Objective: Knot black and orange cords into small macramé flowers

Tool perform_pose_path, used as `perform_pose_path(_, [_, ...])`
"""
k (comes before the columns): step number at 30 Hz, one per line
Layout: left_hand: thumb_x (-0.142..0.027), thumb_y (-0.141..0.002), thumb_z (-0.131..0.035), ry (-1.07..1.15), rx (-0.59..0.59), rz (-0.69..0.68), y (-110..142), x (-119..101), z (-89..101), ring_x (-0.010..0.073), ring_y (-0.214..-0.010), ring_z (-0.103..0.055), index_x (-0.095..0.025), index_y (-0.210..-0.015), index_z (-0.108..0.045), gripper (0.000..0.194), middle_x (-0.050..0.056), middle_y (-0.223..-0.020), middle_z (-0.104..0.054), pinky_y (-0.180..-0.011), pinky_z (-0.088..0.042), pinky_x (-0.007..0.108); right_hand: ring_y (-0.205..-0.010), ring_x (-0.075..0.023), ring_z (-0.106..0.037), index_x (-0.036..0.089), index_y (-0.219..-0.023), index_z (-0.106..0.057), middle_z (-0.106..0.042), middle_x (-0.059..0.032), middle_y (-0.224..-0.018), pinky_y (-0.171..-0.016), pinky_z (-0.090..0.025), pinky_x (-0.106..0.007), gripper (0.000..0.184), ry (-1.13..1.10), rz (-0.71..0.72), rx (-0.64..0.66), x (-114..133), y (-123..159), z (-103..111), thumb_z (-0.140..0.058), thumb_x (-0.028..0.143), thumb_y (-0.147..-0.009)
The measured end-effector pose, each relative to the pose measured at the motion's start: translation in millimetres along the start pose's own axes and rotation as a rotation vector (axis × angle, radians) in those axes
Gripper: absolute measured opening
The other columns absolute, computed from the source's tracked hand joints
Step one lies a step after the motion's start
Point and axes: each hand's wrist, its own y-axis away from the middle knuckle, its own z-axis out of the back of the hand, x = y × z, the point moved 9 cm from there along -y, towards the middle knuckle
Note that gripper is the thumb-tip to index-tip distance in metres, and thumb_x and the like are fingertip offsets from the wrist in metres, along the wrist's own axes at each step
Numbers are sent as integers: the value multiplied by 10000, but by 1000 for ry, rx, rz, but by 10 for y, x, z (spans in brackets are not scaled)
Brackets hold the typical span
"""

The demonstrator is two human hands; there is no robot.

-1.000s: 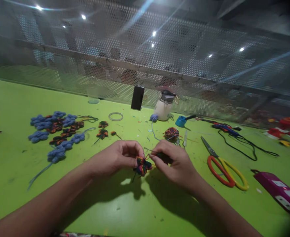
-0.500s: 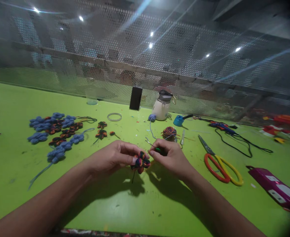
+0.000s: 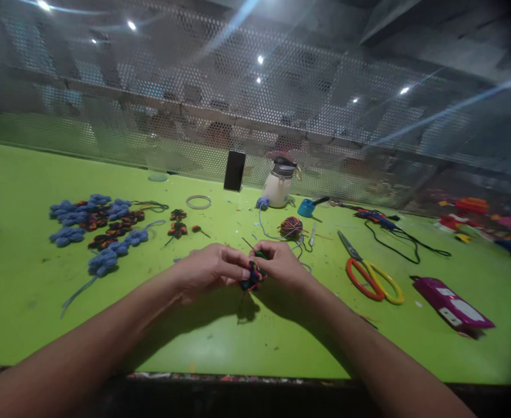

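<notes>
Both my hands meet over the middle of the green table [image 3: 238, 342]. My left hand [image 3: 209, 270] pinches a small multicoloured crocheted flower [image 3: 252, 277] between thumb and fingers. My right hand [image 3: 281, 264] is closed on a green-handled crochet hook [image 3: 255, 251], whose thin metal tip points up and left, and its fingers also touch the flower. A ball of multicoloured yarn [image 3: 291, 226] lies just behind my right hand.
Finished blue and dark flowers [image 3: 99, 229] lie at the left. Red-and-yellow scissors [image 3: 369, 273] and a purple box [image 3: 451, 303] lie at the right. A white jar [image 3: 277, 184], a dark phone [image 3: 234, 170], a ring [image 3: 198, 202] and a perforated metal screen [image 3: 325, 116] stand behind.
My hands have drawn closer together and a little farther from me; the right hand now touches the flower. The view has shifted, showing more of the table's near edge.
</notes>
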Motion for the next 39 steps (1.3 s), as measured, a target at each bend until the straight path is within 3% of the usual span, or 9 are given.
perform_pose_path(4, [-190,-650,-698,-29,-10,-31,-24,7,33,98,-625,-518,-120,-712,-673,97,20,-700,-637,-612,-355,218,-535,-97,-458,140,-639,-578,-536,11,-580,-505,-373,-228,74,-80,-41,18,-84,9,-59,-627,192,-660])
perform_pose_path(10, [-215,-625,-732,65,-108,-62,-27,-36,157,74,-602,-494,-114,-700,-648,151,8,-697,-614,-617,-359,206,-559,-98,-469,132,-669,-599,-553,-3,-628,-534,-374,-237,89,-113,-101,86,-135,51,-58,-656,196,-646])
perform_pose_path(15, [-217,-656,-713,62,-241,-177,0,-154,275,81,-583,-492,-131,-645,-647,109,0,-640,-612,-617,-371,216,-437,-55,-331,125,-812,-608,-444,54,-516,-434,-243,-201,228,-141,-120,-83,-33,80,245,-677,291,-673])
perform_pose_path(18, [-205,-658,-707,83,-269,-197,-22,-155,314,110,-678,-555,-136,-657,-662,82,25,-699,-657,-705,-395,241,-423,-50,-284,129,-737,-570,-391,67,-491,-422,-199,-206,237,-161,-46,-143,114,121,313,-637,357,-726])
perform_pose_path(21, [-215,-652,-711,75,-272,-191,-63,-127,335,127,-698,-572,-132,-670,-672,93,35,-701,-663,-741,-403,267,-477,-73,-355,134,-780,-588,-462,33,-567,-451,-270,-222,196,-19,71,-195,277,193,294,-620,325,-751])
perform_pose_path(26, [-257,-662,-697,14,-284,-199,-79,-103,348,131,-664,-558,-130,-669,-668,130,35,-679,-644,-717,-408,276,-634,-125,-474,161,-1015,-584,-528,-26,-767,-547,-375,-252,240,365,408,-201,585,336,115,-573,169,-776])
perform_pose_path(30, [-275,-677,-669,-79,-268,-218,-85,-81,334,146,-634,-549,-138,-676,-670,138,35,-647,-634,-636,-408,270,-729,-148,-511,188,-974,-591,-524,-49,-822,-595,-418,-263,195,457,626,-202,719,432,10,-519,110,-811])
perform_pose_path(34, [-294,-671,-667,-132,-280,-227,-98,-47,335,158,-619,-548,-147,-664,-665,147,29,-609,-627,-583,-394,266,-724,-154,-510,176,-922,-593,-535,-55,-802,-621,-431,-285,136,505,643,-258,726,442,37,-511,121,-828])
perform_pose_path(39, [-238,-667,-660,-23,-257,-205,-97,-37,266,158,-664,-565,-144,-644,-661,97,35,-623,-634,-648,-421,281,-710,-164,-547,144,-865,-618,-605,-64,-759,-645,-437,-303,97,463,567,-266,672,395,106,-542,134,-805])
